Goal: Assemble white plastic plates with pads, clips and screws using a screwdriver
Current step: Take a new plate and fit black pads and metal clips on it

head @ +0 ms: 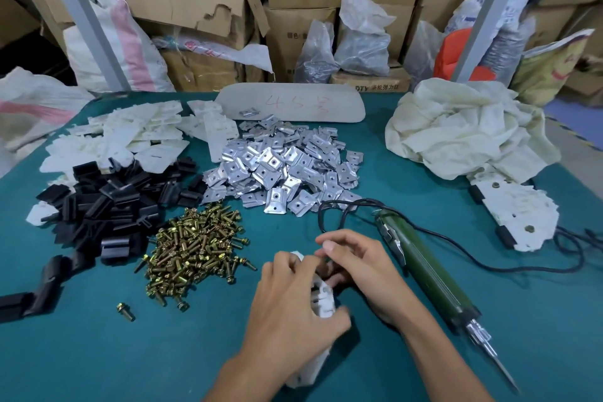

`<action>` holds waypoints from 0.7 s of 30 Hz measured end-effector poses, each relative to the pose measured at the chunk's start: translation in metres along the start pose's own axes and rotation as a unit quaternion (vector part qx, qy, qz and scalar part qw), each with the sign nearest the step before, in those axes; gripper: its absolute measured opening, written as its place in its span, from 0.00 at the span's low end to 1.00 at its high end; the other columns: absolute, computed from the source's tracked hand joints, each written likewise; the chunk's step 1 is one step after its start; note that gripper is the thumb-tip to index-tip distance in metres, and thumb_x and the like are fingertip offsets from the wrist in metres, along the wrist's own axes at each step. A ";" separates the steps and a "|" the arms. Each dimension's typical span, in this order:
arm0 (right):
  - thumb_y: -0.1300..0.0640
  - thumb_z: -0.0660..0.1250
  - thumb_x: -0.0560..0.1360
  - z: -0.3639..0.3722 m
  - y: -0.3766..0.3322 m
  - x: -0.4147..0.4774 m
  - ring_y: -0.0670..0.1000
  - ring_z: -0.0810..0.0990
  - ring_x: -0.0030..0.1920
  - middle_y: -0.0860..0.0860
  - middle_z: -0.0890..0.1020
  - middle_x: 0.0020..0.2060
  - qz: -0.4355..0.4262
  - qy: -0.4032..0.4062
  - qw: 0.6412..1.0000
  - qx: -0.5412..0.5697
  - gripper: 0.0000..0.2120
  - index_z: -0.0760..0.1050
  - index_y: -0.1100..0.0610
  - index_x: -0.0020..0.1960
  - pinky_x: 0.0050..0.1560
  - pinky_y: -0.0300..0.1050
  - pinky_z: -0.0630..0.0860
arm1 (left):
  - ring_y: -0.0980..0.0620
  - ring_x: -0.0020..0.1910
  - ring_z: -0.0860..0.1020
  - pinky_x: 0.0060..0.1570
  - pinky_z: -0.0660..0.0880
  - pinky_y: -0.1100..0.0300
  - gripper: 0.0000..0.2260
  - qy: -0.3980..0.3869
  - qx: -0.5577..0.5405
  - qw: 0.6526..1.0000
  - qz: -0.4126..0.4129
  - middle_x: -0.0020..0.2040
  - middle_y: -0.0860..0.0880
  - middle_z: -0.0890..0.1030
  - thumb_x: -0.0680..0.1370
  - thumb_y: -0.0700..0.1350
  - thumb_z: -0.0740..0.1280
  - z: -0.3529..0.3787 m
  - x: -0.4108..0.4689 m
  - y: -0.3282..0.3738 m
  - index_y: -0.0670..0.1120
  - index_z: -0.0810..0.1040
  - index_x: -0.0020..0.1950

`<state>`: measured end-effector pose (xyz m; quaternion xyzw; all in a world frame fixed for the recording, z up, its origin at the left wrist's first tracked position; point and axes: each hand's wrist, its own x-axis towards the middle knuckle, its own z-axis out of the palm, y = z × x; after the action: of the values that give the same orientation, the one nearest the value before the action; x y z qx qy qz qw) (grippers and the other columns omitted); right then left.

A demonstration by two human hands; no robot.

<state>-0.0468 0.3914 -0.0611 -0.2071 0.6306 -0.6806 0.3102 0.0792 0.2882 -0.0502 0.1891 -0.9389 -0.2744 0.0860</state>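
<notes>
My left hand [293, 313] grips a white plastic plate [323, 300] that lies on the green table near the front, mostly hidden under the hand. My right hand [359, 261] curls its fingers at the plate's far end; what it pinches there is hidden. A green electric screwdriver [427, 268] lies on the table just right of my right hand, bit pointing toward me. Piles lie beyond: brass screws [195, 245], metal clips [284, 166], black pads [107, 206] and white plates [130, 134].
Finished plates [515, 209] with pads and screws lie at the right, beside a crumpled cream cloth [463, 130]. The screwdriver's black cable [342, 206] loops behind my hands. One loose screw [125, 312] lies front left. Cardboard boxes and bags stand behind the table.
</notes>
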 end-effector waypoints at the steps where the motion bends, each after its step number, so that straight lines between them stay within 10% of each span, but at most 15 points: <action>1: 0.53 0.71 0.75 0.000 0.001 0.000 0.52 0.82 0.39 0.56 0.86 0.43 0.003 0.009 1.000 0.010 0.08 0.85 0.53 0.51 0.40 0.45 0.81 | 0.57 0.53 0.65 0.46 0.67 0.65 0.18 0.004 -0.051 0.999 0.001 0.50 0.63 0.60 0.67 0.65 0.62 -0.004 0.001 -0.001 0.63 0.65 0.54; 6: 0.58 0.70 0.81 0.004 0.003 0.002 0.50 0.84 0.46 0.48 0.86 0.50 -0.021 0.034 0.997 -0.060 0.08 0.82 0.50 0.59 0.52 0.46 0.80 | 0.53 0.38 0.70 0.40 0.67 0.59 0.09 0.085 -0.425 0.899 -0.066 0.41 0.56 0.72 0.67 0.41 0.65 -0.024 0.012 -0.009 0.55 0.71 0.41; 10: 0.61 0.68 0.81 0.005 -0.003 -0.001 0.51 0.81 0.41 0.57 0.86 0.44 0.013 -0.020 0.999 0.027 0.11 0.81 0.55 0.63 0.41 0.41 0.79 | 0.52 0.38 0.71 0.35 0.68 0.55 0.12 0.081 -0.586 0.799 -0.109 0.39 0.53 0.73 0.67 0.35 0.65 -0.024 0.017 -0.021 0.49 0.70 0.43; 21: 0.56 0.76 0.73 0.010 0.000 -0.002 0.56 0.81 0.38 0.60 0.85 0.38 0.009 -0.028 0.999 0.037 0.09 0.85 0.53 0.53 0.37 0.45 0.79 | 0.59 0.39 0.76 0.40 0.76 0.63 0.15 0.082 -0.549 0.825 -0.110 0.42 0.58 0.77 0.71 0.40 0.71 -0.014 0.023 -0.032 0.47 0.72 0.54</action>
<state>-0.0384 0.3858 -0.0602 -0.2089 0.5978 -0.6948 0.3409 0.0719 0.2477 -0.0549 0.2346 -0.5959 -0.7352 0.2219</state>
